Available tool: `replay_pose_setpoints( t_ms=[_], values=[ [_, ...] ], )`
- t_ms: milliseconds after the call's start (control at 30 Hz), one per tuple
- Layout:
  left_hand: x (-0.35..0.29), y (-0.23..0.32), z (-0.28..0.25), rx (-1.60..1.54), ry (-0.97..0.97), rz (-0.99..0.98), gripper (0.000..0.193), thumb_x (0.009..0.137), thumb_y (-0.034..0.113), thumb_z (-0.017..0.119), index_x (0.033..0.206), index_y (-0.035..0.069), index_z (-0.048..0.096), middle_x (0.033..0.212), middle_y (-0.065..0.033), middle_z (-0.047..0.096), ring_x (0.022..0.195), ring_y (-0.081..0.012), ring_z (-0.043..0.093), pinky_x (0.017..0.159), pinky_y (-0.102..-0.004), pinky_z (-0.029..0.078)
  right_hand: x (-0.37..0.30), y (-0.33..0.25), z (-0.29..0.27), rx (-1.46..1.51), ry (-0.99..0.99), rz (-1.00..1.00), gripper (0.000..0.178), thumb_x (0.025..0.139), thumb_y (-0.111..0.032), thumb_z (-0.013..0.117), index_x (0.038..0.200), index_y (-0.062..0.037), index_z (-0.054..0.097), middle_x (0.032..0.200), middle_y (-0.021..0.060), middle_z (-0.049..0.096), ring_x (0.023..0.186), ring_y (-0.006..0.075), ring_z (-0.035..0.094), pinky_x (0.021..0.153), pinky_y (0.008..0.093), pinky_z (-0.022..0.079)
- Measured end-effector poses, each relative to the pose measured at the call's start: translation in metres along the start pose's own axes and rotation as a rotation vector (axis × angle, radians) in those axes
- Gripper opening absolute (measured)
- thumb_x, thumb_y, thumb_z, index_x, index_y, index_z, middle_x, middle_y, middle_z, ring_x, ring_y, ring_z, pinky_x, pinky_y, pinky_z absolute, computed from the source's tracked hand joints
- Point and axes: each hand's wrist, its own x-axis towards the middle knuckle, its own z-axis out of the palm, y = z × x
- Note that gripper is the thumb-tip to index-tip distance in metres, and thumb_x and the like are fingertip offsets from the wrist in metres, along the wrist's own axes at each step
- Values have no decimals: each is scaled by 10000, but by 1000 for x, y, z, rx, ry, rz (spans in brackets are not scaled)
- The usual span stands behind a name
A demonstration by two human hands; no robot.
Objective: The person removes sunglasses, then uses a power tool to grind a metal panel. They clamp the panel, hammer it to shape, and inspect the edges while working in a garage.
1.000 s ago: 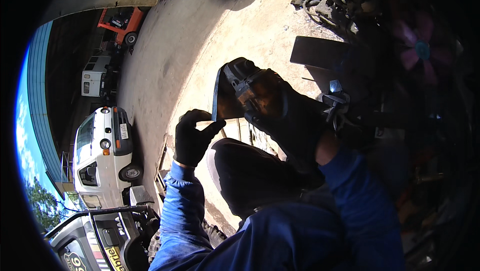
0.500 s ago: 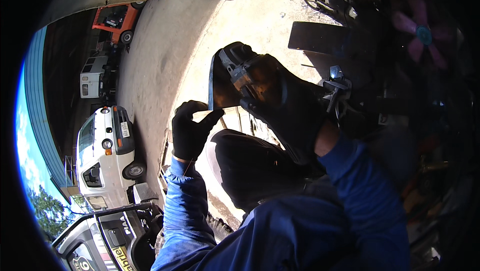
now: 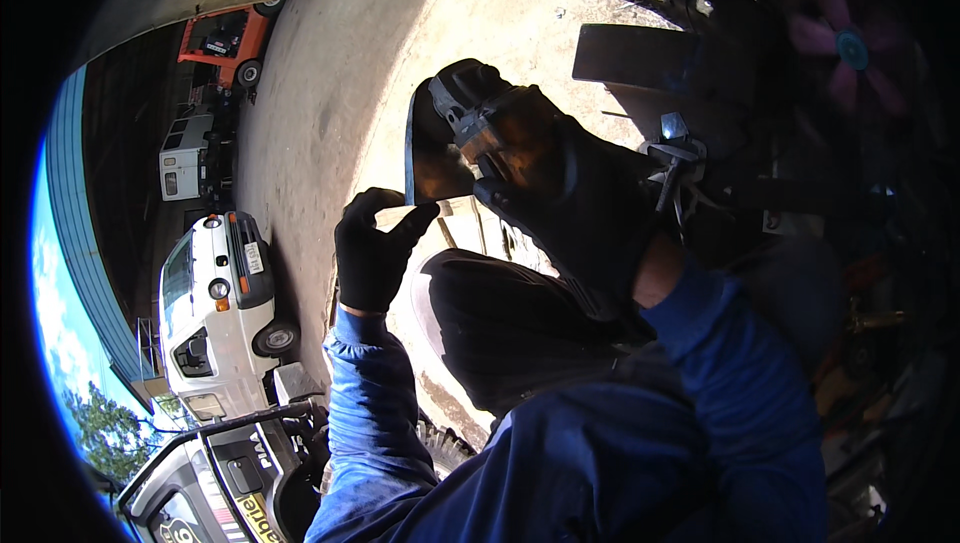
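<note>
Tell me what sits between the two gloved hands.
Head view: the grinder's guard and disc sit between the left hand and right hand.

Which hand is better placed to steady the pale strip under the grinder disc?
Left. The left hand already pinches the strip just below the disc; the right hand is full, gripping the grinder.

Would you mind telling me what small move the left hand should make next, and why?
Probably firm its pinch and hold steady. The gloved left hand holds a pale flat piece by finger and thumb only, while the gloved right hand grips an angle grinder with its disc right at that piece.
</note>
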Motion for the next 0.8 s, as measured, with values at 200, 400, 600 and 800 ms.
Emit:
replay_pose_setpoints(
  t_ms=[200,400,600,800],
  values=[
    [3,-2,1,49,15,63,289,809,183,909,849,2,688,681,-68,656,634,-141,647,625,-305,498,5,2,1,35,-26,13,728,844,-456,836,1276,57,552,1182,270,692,1107,412,695,926,464,572],
    [2,-8,0,60,14,25,320,794,236,913,866,12,697,727,-99,655,738,-199,655,739,-344,503,4,-13,-6,38,-50,34,529,897,-285,821,1291,-6,605,1157,133,715,1077,230,684,946,371,543],
    [14,-33,0,-26,38,20,293,844,216,868,949,7,692,818,-83,681,776,-165,645,745,-327,510,-2,-16,-31,17,-135,50,494,920,-241,789,1303,3,594,1142,122,699,1035,221,675,909,373,542],
    [41,-72,3,-153,54,-52,277,916,259,815,902,20,675,738,16,628,686,-64,568,651,-258,468,-1,-17,-65,179,-35,47,612,926,-213,751,1437,0,490,1257,175,634,1086,251,672,964,373,539]
  ],
)
